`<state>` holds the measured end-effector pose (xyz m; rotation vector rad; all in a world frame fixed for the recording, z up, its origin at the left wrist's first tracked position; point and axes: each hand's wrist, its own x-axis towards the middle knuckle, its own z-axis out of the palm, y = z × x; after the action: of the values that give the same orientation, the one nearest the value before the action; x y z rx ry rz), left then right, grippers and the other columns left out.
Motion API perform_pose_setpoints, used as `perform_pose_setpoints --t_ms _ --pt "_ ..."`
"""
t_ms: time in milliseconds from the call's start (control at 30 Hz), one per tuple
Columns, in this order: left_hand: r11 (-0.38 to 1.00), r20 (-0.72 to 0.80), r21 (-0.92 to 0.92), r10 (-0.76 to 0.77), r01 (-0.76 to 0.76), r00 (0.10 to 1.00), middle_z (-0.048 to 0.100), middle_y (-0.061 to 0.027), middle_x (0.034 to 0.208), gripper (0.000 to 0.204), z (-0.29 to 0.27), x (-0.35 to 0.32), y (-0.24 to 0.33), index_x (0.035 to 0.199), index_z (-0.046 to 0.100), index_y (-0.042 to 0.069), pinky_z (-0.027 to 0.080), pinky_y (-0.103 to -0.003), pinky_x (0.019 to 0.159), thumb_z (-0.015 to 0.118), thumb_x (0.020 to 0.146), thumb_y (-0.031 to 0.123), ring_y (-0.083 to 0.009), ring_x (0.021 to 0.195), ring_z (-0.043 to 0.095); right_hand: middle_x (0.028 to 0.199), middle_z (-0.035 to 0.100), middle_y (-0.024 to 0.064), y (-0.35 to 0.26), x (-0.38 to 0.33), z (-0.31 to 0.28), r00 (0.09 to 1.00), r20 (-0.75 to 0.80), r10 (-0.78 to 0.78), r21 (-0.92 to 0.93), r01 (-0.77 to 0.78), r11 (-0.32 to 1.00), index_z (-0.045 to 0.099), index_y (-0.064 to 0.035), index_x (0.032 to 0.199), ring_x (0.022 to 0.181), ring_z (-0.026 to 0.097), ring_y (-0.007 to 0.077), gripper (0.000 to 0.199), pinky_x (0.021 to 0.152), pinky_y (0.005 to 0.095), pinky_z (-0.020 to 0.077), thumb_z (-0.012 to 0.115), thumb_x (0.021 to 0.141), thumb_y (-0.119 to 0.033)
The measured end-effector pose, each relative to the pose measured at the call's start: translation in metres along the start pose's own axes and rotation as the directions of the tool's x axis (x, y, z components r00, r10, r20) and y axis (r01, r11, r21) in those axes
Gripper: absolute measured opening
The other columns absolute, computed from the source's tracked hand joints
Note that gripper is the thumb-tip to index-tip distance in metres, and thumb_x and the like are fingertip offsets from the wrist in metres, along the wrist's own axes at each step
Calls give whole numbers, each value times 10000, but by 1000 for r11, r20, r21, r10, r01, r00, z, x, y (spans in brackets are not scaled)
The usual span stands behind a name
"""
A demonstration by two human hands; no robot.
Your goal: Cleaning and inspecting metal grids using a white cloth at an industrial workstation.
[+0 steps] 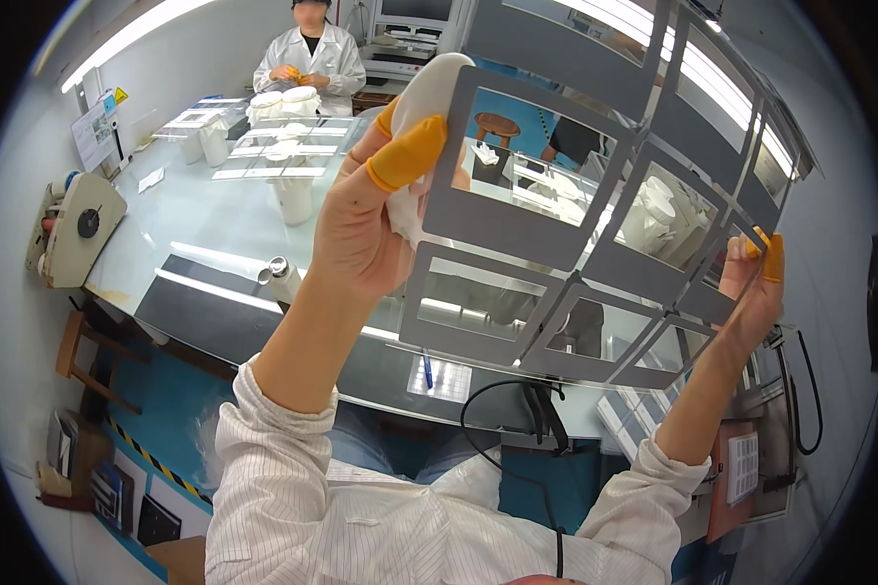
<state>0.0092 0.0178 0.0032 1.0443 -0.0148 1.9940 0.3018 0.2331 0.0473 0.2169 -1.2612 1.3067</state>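
The left hand (356, 229) and right hand (754, 292) are apart, pinching opposite sides of the grey-framed sheet (502, 226). It stands tilted, broad face toward the person; its long axis I cannot tell

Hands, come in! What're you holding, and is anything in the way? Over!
Left hand, right hand: gripping opposite edges. Grey-framed glossy sheet: held up, tilted. White cloth at left hand; nothing plainly in the way.
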Motion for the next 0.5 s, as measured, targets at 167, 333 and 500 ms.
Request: perform_pose_setpoints --t_ms 167,333,500 --pt "987 -44 162 10 -3 999 396 -40 808 266 -3 -2 5 1075 452 26 451 -195 599 463 935 252 -90 689 417 803 568 100 0 0 0 1000 -9 -29 -23 29 999 583 16 959 708 419 182 183 711 289 356 430 891 -58" --pt "991 -43 129 20 -14 999 498 -39 867 290 -8 -3 6 1129 480 31 468 -178 629 534 866 140 -72 708 500 819 570 120 0 -2 3 998 21 -51 14 51 999 619 8 968 720 435 184 244 698 286 354 415 925 -118" --pt "999 -39 34 -6 7 999 586 -42 910 390 -10 -2 1 1182 507 39 484 -192 637 611 807 57 -69 695 543 810 571 120 -1 -5 10 996 64 -68 21 67 998 601 25 934 727 443 184 200 717 304 353 450 898 -101"
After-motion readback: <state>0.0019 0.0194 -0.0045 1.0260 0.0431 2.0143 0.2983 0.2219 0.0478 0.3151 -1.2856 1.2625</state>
